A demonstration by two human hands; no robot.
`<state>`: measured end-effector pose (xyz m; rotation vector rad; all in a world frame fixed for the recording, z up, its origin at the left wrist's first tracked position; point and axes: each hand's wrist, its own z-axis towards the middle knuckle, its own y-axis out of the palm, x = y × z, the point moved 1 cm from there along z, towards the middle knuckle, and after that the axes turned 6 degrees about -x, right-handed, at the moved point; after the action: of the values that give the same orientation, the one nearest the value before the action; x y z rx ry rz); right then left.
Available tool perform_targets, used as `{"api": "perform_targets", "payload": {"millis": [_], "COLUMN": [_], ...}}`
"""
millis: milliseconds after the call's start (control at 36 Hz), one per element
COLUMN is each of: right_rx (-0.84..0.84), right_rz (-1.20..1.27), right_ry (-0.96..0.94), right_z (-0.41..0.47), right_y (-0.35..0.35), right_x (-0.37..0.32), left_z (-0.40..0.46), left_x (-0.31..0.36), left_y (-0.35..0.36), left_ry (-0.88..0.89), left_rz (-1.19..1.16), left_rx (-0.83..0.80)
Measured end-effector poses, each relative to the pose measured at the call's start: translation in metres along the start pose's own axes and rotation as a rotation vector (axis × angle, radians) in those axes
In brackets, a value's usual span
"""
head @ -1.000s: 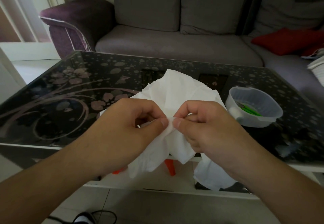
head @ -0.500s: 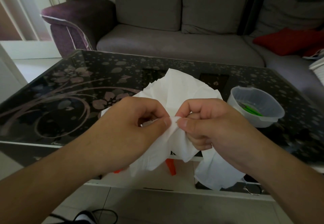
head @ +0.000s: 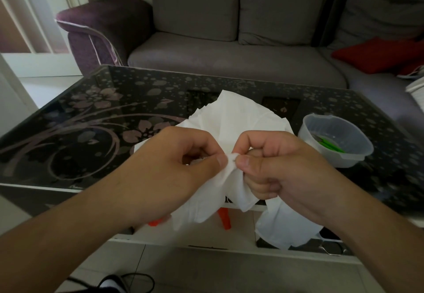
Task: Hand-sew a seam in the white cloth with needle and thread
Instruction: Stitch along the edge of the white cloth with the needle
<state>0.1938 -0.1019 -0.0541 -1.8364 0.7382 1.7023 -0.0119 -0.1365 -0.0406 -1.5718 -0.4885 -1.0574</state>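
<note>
Your left hand [head: 169, 171] and right hand [head: 273, 168] both pinch one small fold of the crumpled white cloth [head: 238, 120], thumb tips almost meeting, other fingers curled in. The cloth lies at the near edge of the black floral glass tabletop [head: 96, 118] and hangs over it. The needle and thread are too small to make out. A translucent plastic bowl [head: 335, 141] sits near the right edge.
</note>
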Motion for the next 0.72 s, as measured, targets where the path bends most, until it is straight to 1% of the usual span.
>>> {"api": "perform_targets", "payload": {"millis": [361, 528, 722], "right_rx": [-0.098, -0.164, -0.169], "right_rz": [0.144, 0.143, 0.133], "right_ry": [-0.053, -0.047, -0.042], "right_z": [0.0029, 0.0038, 0.0056], "right_y": [0.0004, -0.0006, -0.0003], "right_x": [0.0043, 0.003, -0.0008], "left_z": [0.0018, 0.0013, 0.0006], "left_x": [-0.0003, -0.0032, -0.0033], "left_y": [-0.0035, -0.0044, -0.0054], "left_ry": [-0.033, -0.018, 0.01], "left_rz": [-0.154, -0.202, -0.262], "left_rx": [-0.085, -0.11, -0.12]}}
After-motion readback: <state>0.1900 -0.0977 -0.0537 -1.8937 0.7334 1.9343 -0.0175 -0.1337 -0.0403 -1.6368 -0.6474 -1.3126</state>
